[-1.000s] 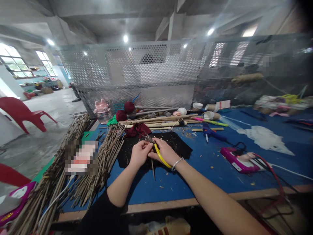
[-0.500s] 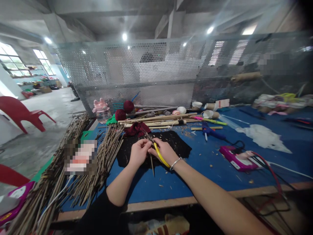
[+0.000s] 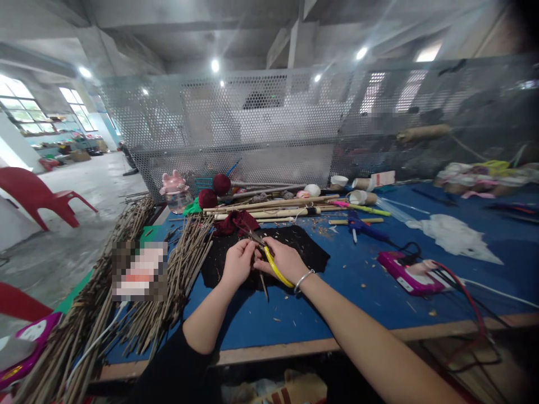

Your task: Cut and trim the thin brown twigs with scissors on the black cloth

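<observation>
My left hand (image 3: 237,262) is closed in a pinch on a thin brown twig (image 3: 264,287), whose lower end points down toward the table's front. Just to the right, my right hand (image 3: 288,261) grips yellow-handled scissors (image 3: 275,267), with the blades pointing up and left past the left fingertips. The two hands almost touch. Beneath them lies a black cloth (image 3: 310,255) dotted with small chips. A dark red cloth (image 3: 236,222) is bunched just beyond the blades. The fingers hide the twig's upper part.
Bundles of twigs (image 3: 181,269) lie at left, with a pixelated phone-like object (image 3: 141,272) on them. Bamboo sticks (image 3: 269,213) lie behind the cloth. A blue glue gun (image 3: 357,225) and a purple power strip (image 3: 410,273) with cables are at right. A perforated metal screen (image 3: 261,123) stands behind.
The hands stay nearly in place. The scissor blades have shifted slightly at the left fingertips, and the twig's lower end has moved a little to the right.
</observation>
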Demonstrator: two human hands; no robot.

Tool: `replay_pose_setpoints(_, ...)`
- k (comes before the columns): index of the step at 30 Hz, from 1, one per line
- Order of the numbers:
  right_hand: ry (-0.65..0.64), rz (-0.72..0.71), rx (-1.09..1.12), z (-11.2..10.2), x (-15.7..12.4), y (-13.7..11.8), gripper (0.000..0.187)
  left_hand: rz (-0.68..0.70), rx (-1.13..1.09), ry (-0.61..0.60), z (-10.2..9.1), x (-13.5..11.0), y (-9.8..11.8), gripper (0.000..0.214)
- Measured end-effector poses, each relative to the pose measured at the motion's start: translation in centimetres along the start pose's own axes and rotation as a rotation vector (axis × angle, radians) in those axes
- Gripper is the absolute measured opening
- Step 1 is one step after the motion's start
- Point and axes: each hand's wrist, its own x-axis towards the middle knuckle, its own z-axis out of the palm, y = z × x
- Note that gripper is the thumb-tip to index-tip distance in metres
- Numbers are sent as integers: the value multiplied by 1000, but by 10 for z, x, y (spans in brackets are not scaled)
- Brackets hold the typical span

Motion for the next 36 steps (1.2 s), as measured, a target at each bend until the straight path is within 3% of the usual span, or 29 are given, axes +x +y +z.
replay_pose_setpoints(4, 12, -35, 7, -1, -1, -2, 50, -1, 12, -35, -1, 0, -2, 31)
replay_pose_setpoints(13, 36, 49, 19, -2, 2, 0, 41, -49, 71, -90, 1, 1, -7, 34)
replay_pose_setpoints(21, 110, -90, 115, 10, 4, 8, 57, -59, 57, -104, 4, -1, -6, 34)
replay_pose_setpoints(36, 58, 8, 114, 5, 2, 5, 33, -49, 118, -43, 3, -2, -3, 33)
